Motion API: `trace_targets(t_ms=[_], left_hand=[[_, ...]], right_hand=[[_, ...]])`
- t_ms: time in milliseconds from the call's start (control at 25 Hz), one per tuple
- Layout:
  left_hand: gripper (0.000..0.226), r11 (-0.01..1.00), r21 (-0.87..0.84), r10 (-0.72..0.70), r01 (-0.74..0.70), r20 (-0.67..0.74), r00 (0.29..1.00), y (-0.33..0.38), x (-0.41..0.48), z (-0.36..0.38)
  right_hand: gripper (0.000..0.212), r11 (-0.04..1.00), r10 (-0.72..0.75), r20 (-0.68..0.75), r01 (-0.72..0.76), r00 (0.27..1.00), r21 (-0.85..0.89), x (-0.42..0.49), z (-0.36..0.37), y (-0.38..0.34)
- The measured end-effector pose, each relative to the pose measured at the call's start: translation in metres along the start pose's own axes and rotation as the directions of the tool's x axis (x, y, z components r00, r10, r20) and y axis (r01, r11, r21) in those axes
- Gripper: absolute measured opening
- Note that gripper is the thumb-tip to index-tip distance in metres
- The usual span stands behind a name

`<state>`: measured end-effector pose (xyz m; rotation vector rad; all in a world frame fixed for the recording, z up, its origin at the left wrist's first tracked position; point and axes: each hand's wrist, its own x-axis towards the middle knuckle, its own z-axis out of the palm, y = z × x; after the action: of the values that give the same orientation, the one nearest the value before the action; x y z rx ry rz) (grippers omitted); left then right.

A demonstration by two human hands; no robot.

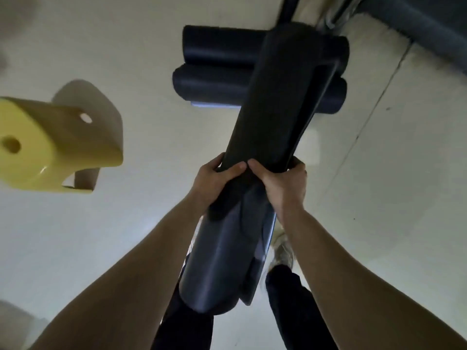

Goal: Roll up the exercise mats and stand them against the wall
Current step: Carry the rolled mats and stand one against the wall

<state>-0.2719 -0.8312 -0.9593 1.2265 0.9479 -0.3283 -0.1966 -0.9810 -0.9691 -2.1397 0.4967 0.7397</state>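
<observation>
A dark rolled exercise mat (273,117) runs lengthwise away from me, held off the floor at its middle. My left hand (217,178) grips its left side with the thumb on top. My right hand (283,183) grips its right side, where a loose outer flap hangs out from the roll. Two more rolled dark mats (217,66) lie side by side on the pale floor beyond, crossways under the far end of the held mat.
A yellow plastic stool (48,145) stands at the left. A dark wall base and a dark pipe (288,8) run along the top. My legs in dark trousers and one shoe (283,251) show below the mat.
</observation>
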Motion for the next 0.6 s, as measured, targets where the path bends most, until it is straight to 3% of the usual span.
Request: trace_targets(t_ms=[120,280,440,600], left_hand=[[0.035,0.976,-0.216,-0.017,-0.021,-0.173,0.985,0.023,-0.078,-0.069],[0.037,0.885,-0.443,-0.052,-0.146,-0.403,0.914,0.037,-0.175,-0.209],[0.02,0.822,-0.506,-0.077,-0.261,-0.553,0.83,0.039,-0.25,-0.354],[0.02,0.775,-0.525,-0.103,-0.35,-0.653,0.75,0.041,-0.305,-0.5]], right_hand=[[0.096,0.979,-0.18,0.257,0.199,0.949,-0.051,-0.076,0.036,-0.059],[0.112,0.904,-0.222,0.591,0.39,0.775,-0.172,-0.194,0.147,-0.153],[0.11,0.757,-0.283,0.735,0.614,0.616,-0.223,-0.313,0.27,-0.225],[0.105,0.692,-0.251,0.838,0.695,0.485,-0.195,-0.408,0.39,-0.283]])
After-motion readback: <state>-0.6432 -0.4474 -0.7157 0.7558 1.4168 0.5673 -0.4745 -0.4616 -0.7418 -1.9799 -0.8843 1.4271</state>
